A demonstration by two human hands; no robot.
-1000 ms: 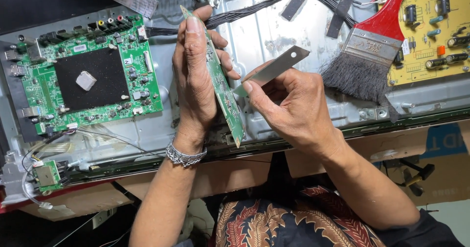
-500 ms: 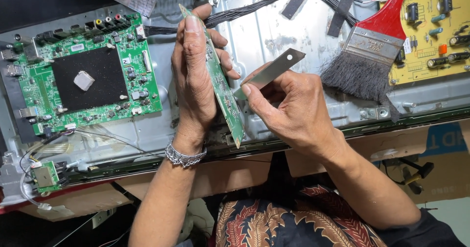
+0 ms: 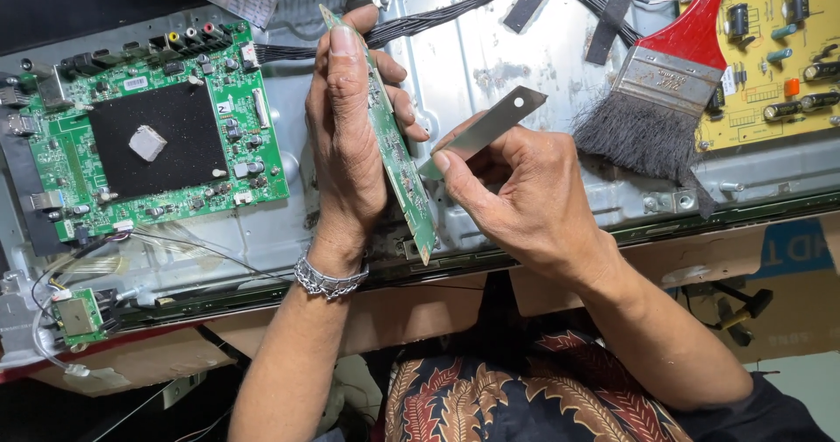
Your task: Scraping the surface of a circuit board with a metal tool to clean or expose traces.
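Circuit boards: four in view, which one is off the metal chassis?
The narrow green strip board, held on edge in the left hand. The large green board, small green board and yellow board lie flat.

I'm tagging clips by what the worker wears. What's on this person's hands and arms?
Both hands are bare, no gloves. The left hand has a silver chain bracelet at the wrist, with the forearm uncovered. The right hand wears nothing; a dark sleeve begins above the elbow.

Left hand (image 3: 346,140) gripping upright, right hand (image 3: 516,197) pinching beside it
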